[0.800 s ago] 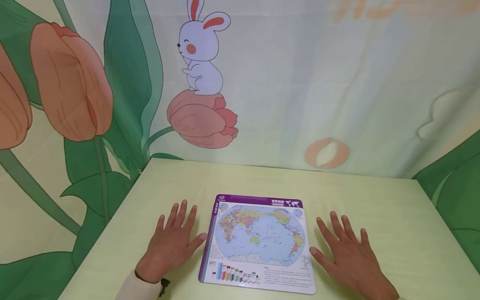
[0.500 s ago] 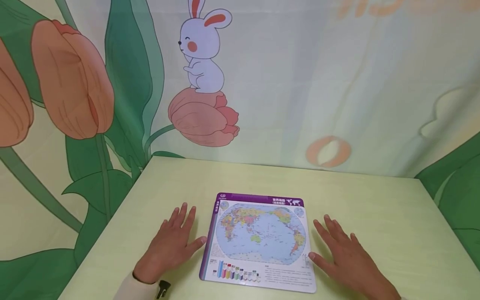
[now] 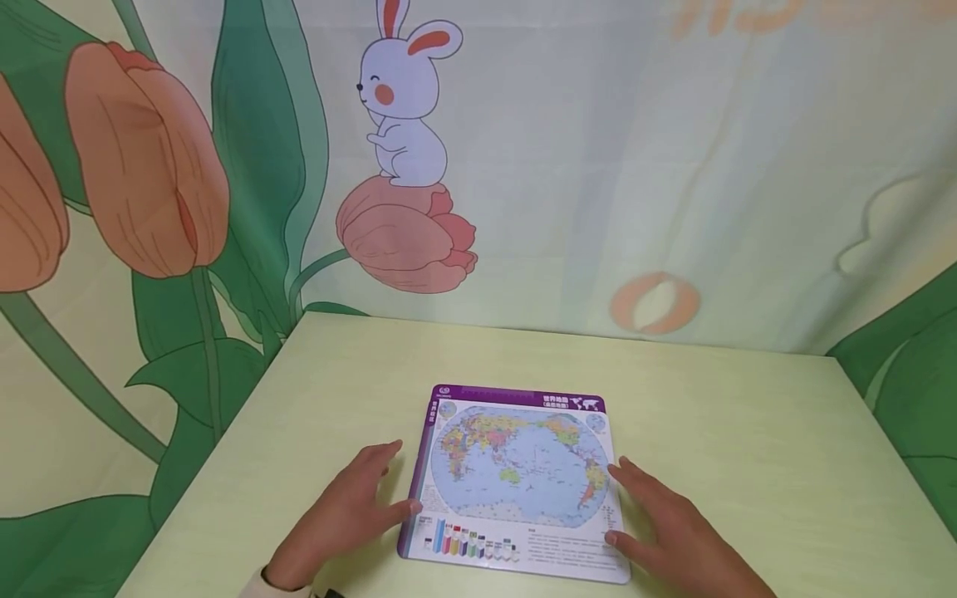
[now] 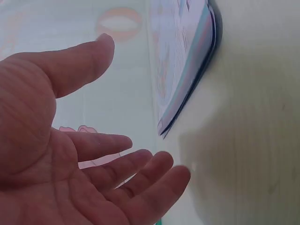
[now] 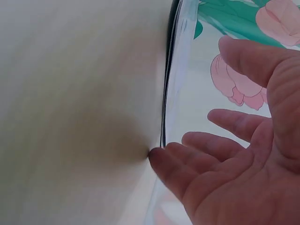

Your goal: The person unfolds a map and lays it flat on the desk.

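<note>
A flat world map board [image 3: 516,477] with a purple top border lies on the table, printed side up. At its left edge is my left hand [image 3: 344,511], turned on its side, fingers loosely bent and thumb apart. The left wrist view shows the left palm [image 4: 70,159] facing the board's layered edge [image 4: 199,65], holding nothing. My right hand [image 3: 676,527] stands at the right edge, palm inward. Down at the tabletop, close by the board's edge, is its little finger [image 5: 171,168] in the right wrist view; whether it touches the board I cannot tell.
The pale yellow-green table [image 3: 763,415] reaches back to a printed curtain [image 3: 568,166] with a rabbit and tulips. A light sleeve [image 3: 272,585] shows at my left wrist, with a small dark object [image 3: 332,593] beside it.
Both hands have turned from palms down with spread fingers to palms facing inward. They have come in closer to the map board's two sides, which has stayed in place.
</note>
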`<control>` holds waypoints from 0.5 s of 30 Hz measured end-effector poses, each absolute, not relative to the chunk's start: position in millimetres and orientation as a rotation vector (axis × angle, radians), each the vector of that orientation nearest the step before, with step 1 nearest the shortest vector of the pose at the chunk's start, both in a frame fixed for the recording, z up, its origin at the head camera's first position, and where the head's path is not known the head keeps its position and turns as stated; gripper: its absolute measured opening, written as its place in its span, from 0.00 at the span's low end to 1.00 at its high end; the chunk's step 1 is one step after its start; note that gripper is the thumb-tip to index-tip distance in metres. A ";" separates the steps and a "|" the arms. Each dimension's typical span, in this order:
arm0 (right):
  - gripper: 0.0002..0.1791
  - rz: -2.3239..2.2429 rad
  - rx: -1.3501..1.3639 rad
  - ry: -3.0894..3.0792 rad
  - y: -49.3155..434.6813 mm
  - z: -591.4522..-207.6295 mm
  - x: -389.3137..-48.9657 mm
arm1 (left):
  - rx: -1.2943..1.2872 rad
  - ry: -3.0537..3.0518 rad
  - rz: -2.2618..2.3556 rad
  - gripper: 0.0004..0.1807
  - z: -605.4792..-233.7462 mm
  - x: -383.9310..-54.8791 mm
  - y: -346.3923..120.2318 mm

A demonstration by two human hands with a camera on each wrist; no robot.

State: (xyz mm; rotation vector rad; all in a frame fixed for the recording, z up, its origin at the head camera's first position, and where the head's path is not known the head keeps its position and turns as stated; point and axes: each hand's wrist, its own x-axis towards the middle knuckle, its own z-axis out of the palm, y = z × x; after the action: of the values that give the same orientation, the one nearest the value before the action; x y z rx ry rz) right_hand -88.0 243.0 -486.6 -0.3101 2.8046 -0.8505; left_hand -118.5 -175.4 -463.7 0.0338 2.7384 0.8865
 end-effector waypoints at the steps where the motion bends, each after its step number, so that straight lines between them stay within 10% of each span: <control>1: 0.49 -0.867 -0.303 2.791 241.7 -486.3 -87.5 | 0.024 2.733 0.900 0.51 -464.5 -117.7 -174.3; 15: 0.47 -0.937 -0.232 2.759 230.8 -488.3 -76.9 | -0.053 2.579 1.066 0.48 -476.8 -111.9 -175.4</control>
State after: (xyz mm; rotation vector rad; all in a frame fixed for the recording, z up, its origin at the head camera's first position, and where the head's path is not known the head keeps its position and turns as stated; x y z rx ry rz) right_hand -76.9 230.8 -488.3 -0.2323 2.7591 -0.9372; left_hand -111.9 -175.4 -476.8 -0.0532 2.5785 1.0657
